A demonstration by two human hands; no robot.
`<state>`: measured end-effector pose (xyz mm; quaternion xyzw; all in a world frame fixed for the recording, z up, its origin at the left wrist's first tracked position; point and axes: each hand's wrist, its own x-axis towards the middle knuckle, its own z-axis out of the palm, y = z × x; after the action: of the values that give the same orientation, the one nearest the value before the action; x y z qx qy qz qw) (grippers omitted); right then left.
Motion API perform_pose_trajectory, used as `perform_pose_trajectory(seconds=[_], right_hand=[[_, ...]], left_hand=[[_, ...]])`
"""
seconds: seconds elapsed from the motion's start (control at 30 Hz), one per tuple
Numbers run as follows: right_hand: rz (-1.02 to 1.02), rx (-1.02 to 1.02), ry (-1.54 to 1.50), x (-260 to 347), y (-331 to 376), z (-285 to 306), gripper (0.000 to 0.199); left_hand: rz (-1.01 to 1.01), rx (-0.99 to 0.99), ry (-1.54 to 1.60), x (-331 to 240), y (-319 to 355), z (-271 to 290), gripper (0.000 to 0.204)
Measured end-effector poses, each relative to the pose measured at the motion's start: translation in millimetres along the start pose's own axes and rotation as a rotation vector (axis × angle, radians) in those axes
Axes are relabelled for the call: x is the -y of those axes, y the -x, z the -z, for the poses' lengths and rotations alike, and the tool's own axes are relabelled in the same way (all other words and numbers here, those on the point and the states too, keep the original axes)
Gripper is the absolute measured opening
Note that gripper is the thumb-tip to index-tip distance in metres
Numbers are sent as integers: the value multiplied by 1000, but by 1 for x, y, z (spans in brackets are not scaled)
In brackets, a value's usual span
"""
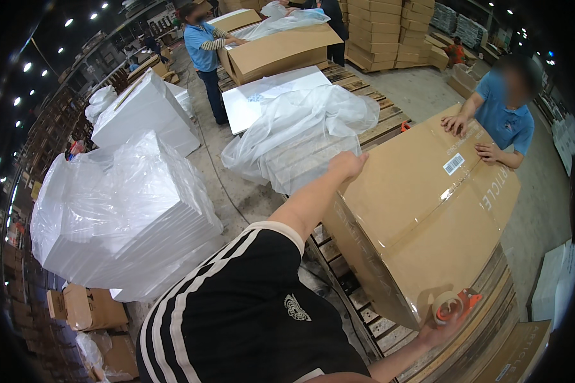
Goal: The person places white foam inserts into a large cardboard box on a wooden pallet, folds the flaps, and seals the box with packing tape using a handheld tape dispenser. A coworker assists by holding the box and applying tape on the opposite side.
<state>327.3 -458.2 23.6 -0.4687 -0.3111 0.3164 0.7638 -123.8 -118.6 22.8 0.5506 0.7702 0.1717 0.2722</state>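
Observation:
In front of me, a large brown cardboard box [421, 185] lies on a wooden pallet, with clear tape across its top. My left arm reaches over to its far left corner, where my left hand [347, 166] grips the edge with fingers curled. At the near end, my right hand [444, 330] is closed around an orange tape dispenser [469, 300] carrying a roll of tape [448, 308], held against the box's near right edge. A co-worker in a blue shirt [508, 112] presses both hands on the box's far right side.
Plastic-wrapped white foam sheets [128, 210] stand at left. Beyond the box lie a crumpled clear plastic sheet [300, 127] and an open carton [284, 54], with another co-worker [202, 54] beside it. The wooden pallet [492, 306] extends past the box. A dark cable [220, 172] crosses the floor.

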Motion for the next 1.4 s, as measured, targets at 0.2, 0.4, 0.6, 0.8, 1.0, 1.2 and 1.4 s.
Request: perform_pose_trajectory(seconds=[0.2, 0.4, 0.6, 0.8, 1.0, 1.2, 1.4], right_hand=[[-49, -36, -67, -2, 0, 3, 75], [-37, 1, -92, -11, -4, 17, 77], [-29, 20, -79, -12, -4, 19, 75], [-42, 15, -127, -6, -4, 11, 73], [-62, 56, -164, -5, -4, 12, 74], [-85, -34, -148, -3, 0, 8, 75], [-70, -4, -104, 10, 5, -9, 69]], left_hand=[[6, -5, -9, 0, 3, 0, 87], [-4, -5, -14, -1, 5, 2, 87], [-6, 10, 5, 0, 4, 3, 90], [9, 16, 0, 1, 5, 3, 85], [13, 23, 4, 2, 4, 0, 85], [-8, 26, 23, 4, 1, -1, 91], [0, 25, 31, 5, 0, -1, 92]])
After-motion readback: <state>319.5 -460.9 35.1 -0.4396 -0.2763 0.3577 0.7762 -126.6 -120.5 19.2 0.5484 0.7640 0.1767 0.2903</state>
